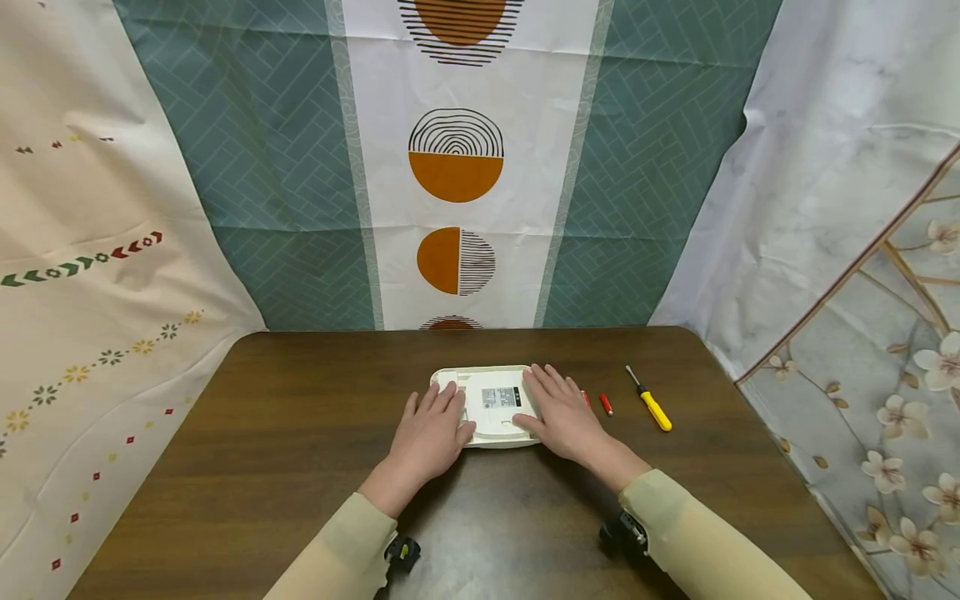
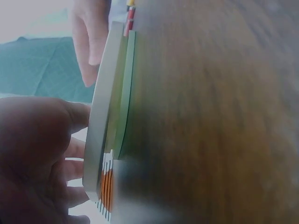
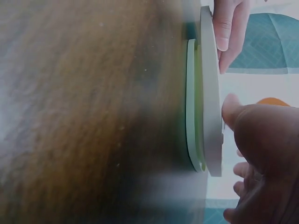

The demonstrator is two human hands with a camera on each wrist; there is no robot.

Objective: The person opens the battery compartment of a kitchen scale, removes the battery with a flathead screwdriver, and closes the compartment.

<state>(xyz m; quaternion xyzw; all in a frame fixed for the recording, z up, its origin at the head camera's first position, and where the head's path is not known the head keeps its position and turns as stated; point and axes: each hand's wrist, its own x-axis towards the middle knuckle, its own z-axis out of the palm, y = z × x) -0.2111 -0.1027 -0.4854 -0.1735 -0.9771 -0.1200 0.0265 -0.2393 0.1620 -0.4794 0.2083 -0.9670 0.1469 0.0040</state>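
A flat white device (image 1: pixel 487 422) with rounded corners lies on the table with a printed label (image 1: pixel 501 397) facing up. My left hand (image 1: pixel 429 433) rests on its left end, fingers straight and spread. On the right end lies my right hand (image 1: pixel 567 419), its fingers also extended and the thumb over the top face. From the left wrist view, the thick white body (image 2: pixel 100 116) sits above a thinner pale green plate (image 2: pixel 126 93). The right wrist view shows the same layers edge-on, with the right thumb (image 3: pixel 230 109) at the upper face.
Right of the device lies a small red battery (image 1: pixel 606 404), and another red piece (image 1: pixel 586 398) is partly hidden by the right hand. A screwdriver (image 1: pixel 656 409) with a yellow handle lies farther right. A patterned curtain (image 1: pixel 457 275) hangs behind the brown table (image 1: pixel 300 417).
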